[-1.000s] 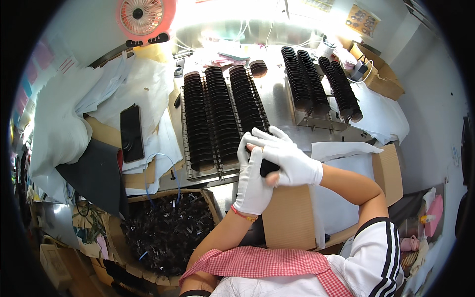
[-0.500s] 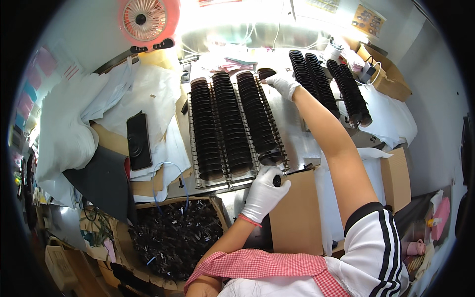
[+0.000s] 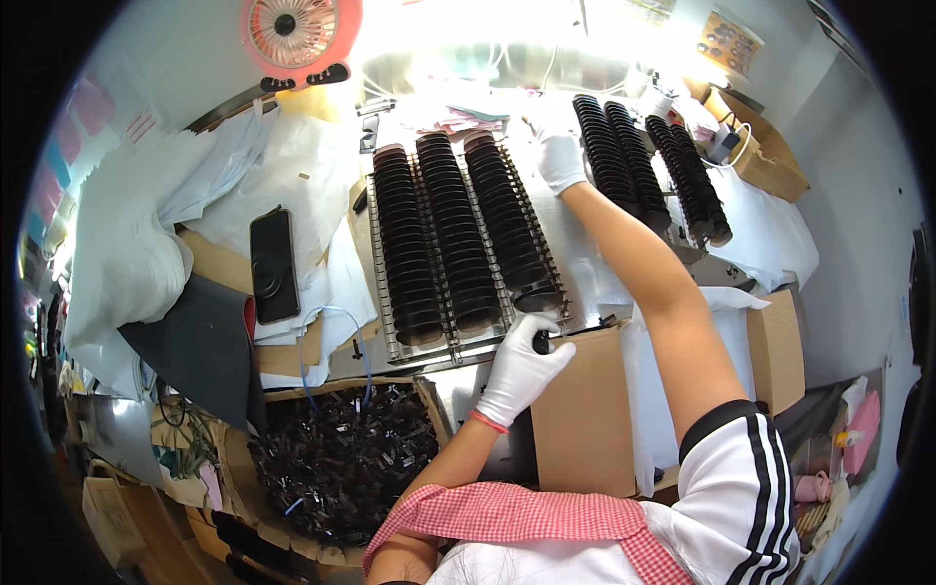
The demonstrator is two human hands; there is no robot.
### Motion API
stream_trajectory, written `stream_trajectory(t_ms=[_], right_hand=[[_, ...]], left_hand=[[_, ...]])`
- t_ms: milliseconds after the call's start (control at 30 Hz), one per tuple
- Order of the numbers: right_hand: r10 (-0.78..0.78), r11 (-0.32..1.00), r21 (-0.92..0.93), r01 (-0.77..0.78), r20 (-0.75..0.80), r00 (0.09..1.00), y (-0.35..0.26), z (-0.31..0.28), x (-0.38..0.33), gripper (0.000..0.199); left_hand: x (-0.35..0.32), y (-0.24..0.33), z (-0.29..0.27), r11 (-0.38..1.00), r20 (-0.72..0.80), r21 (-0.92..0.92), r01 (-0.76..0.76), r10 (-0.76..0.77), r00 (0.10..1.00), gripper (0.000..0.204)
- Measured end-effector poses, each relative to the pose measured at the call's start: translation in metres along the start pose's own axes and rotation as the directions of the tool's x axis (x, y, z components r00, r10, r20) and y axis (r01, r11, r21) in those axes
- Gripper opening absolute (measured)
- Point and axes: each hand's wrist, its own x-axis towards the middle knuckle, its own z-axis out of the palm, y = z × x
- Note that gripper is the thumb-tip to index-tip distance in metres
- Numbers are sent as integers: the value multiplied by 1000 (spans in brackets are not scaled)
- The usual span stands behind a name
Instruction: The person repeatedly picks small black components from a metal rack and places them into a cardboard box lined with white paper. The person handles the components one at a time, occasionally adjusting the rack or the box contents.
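Observation:
My left hand (image 3: 522,370), in a white glove with a red band at the wrist, is closed around a small black round-ended object (image 3: 542,341). It is by the near right corner of a metal wire rack (image 3: 392,327). Dark, tinted round lenses stand on edge in three long rows in this rack: a left row (image 3: 405,244), a middle row (image 3: 456,234) and a right row (image 3: 507,219). My right hand (image 3: 559,161), also gloved, reaches beyond the rack's far right end. Glare washes out its fingers, and I cannot tell whether they hold anything.
More dark lens rows (image 3: 619,161) stand at the back right. A black phone (image 3: 274,263) lies on papers at left. A carton full of dark scraps (image 3: 341,468) sits near left; a paper-lined cardboard box (image 3: 585,414) is near right. A pink fan (image 3: 292,34) stands behind.
My right hand has moved farther back, away from the rack's far end; the dark lens it held no longer shows there. My left hand has shifted slightly, still around the black object.

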Motion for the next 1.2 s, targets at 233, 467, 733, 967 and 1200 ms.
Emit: stream_trajectory(t_ms=[233, 467, 733, 967, 1200], right_hand=[[137, 711, 697, -93, -7, 991, -72, -152, -143, 35], [71, 916, 392, -80, 37, 997, -88, -237, -286, 30], [256, 967, -96, -238, 315, 914, -45, -309, -385, 57], [449, 885, -129, -448, 490, 747, 120, -382, -419, 43], [514, 855, -435, -282, 638, 574, 235, -412, -448, 50]], left_hand=[[-19, 43, 16, 489, 73, -866, 103, -80, 994, 43], [-57, 47, 80, 509, 263, -808, 297, -140, 955, 50], [-125, 17, 144, 441, 594, -713, 545, -32, 804, 49], [-139, 26, 169, 765, 726, -380, 520, -101, 680, 66], [-126, 23, 171, 804, 755, -358, 475, -50, 654, 56]])
